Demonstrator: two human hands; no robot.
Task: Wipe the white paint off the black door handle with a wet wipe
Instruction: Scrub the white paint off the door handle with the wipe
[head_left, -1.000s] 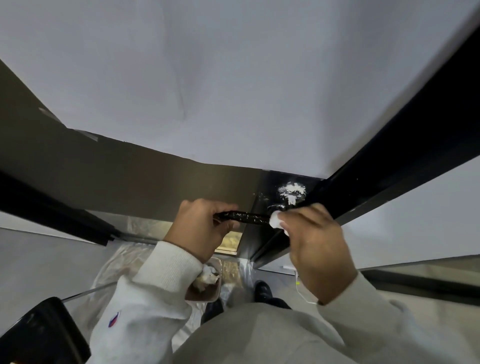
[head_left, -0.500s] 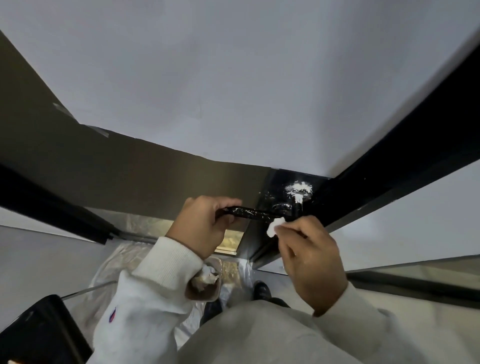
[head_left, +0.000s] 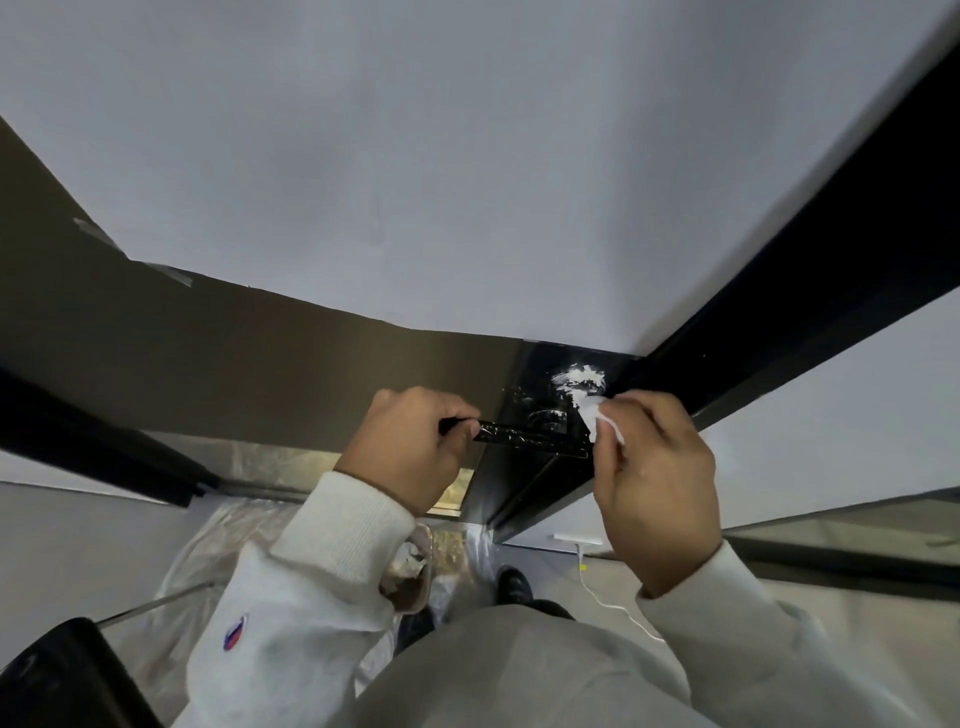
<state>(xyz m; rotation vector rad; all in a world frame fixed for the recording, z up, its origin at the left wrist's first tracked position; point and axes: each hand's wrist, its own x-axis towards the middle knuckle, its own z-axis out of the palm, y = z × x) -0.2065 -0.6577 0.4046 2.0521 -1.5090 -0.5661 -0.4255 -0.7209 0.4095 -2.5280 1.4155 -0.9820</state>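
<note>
The black door handle (head_left: 519, 434) sticks out leftward from the black door edge, its lever glossy with faint smears. My left hand (head_left: 415, 447) grips the free end of the lever. My right hand (head_left: 660, 478) pinches a small white wet wipe (head_left: 597, 415) and holds it against the door just right of the handle's round base. A patch of white paint (head_left: 579, 382) sits on the black surface directly above the wipe.
The black door frame (head_left: 779, 291) runs diagonally up to the right. Plastic sheeting (head_left: 208, 561) covers the floor below. A brown container (head_left: 413, 577) with crumpled used wipes sits under my left forearm. A black object (head_left: 67, 675) fills the lower left corner.
My right hand moved the wipe from the handle's lever up and to the right, to the base beside the white paint patch. My left hand kept its grip on the lever.
</note>
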